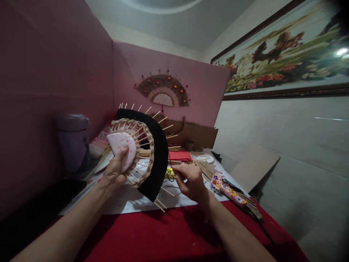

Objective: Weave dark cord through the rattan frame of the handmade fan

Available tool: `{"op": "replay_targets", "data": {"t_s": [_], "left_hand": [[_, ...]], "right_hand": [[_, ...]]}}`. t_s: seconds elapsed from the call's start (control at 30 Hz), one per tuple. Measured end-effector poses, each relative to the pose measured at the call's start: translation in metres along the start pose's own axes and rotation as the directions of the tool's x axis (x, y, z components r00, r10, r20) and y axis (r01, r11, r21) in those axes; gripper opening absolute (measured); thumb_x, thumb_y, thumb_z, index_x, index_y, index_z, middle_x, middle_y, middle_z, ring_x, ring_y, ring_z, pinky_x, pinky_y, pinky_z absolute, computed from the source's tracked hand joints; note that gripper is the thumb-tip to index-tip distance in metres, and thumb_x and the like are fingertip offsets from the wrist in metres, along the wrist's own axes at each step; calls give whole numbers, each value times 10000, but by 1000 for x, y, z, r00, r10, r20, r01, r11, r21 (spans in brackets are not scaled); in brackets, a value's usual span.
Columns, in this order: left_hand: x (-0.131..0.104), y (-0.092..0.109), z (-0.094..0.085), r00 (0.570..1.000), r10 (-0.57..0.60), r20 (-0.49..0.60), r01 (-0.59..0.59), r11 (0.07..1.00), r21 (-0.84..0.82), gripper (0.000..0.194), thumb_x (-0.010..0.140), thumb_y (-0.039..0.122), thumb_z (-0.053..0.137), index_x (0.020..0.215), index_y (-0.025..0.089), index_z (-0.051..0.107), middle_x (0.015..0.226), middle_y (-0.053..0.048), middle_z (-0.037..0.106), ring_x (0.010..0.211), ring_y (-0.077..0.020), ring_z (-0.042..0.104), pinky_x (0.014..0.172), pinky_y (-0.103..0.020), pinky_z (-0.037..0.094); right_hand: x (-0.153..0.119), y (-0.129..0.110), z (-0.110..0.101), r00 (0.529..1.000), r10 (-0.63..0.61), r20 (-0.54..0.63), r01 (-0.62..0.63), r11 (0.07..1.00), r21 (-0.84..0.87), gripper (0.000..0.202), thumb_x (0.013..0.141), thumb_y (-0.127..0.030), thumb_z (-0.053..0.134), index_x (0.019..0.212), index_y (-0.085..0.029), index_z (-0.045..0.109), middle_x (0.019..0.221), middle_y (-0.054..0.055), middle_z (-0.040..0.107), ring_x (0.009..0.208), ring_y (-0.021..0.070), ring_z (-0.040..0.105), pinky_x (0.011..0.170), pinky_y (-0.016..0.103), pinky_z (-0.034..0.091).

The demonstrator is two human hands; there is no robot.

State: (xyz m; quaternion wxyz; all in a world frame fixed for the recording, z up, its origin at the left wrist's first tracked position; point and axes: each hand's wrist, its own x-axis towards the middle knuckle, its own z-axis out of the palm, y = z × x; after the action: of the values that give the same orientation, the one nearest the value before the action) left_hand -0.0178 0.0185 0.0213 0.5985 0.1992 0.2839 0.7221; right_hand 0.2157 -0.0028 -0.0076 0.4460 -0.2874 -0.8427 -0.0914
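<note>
A half-round fan [159, 153] with a black woven band, thin wooden sticks and a braided inner ring is held up over the table. My left hand [116, 169] grips it at the white, pink-dotted half-disc [126, 149], thumb on the front and fingers behind. To the right of the band, my right hand [191, 180] is closed in a pinch on a thin black cord [170, 160]. The cord runs up toward the fan's outer edge, and a loose tangle of it hangs beside the fingers. Stick ends poke out past the black band.
A finished fan [165, 89] hangs on the pink panel behind. A purple lidded container [73, 145] stands at left. A flower-patterned object [227, 191] lies at right. Red paper [180, 156], sticks and a small brown pot [188, 145] sit farther back, beyond the red tablecloth [152, 236].
</note>
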Motion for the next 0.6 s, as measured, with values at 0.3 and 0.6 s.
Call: {"op": "replay_targets", "data": {"t_s": [0.3, 0.6], "left_hand": [[4, -1, -1, 998, -4, 55, 4, 1000, -4, 202, 763, 151, 565, 954, 115, 618, 687, -77, 697, 589, -181, 662, 592, -299, 561], [4, 0, -1, 998, -35, 47, 35, 999, -1, 164, 781, 189, 545, 901, 105, 619, 677, -93, 693, 587, -210, 663, 603, -358, 558]], "right_hand": [[7, 5, 4, 900, 419, 124, -404, 691, 599, 162, 769, -308, 556, 786, -180, 653, 506, -24, 485, 433, 78, 366, 412, 221, 279], [4, 15, 19, 899, 418, 133, -411, 696, 589, 160, 732, -274, 588, 817, -198, 700, 658, 26, 647, 453, 91, 458, 436, 236, 367]]}}
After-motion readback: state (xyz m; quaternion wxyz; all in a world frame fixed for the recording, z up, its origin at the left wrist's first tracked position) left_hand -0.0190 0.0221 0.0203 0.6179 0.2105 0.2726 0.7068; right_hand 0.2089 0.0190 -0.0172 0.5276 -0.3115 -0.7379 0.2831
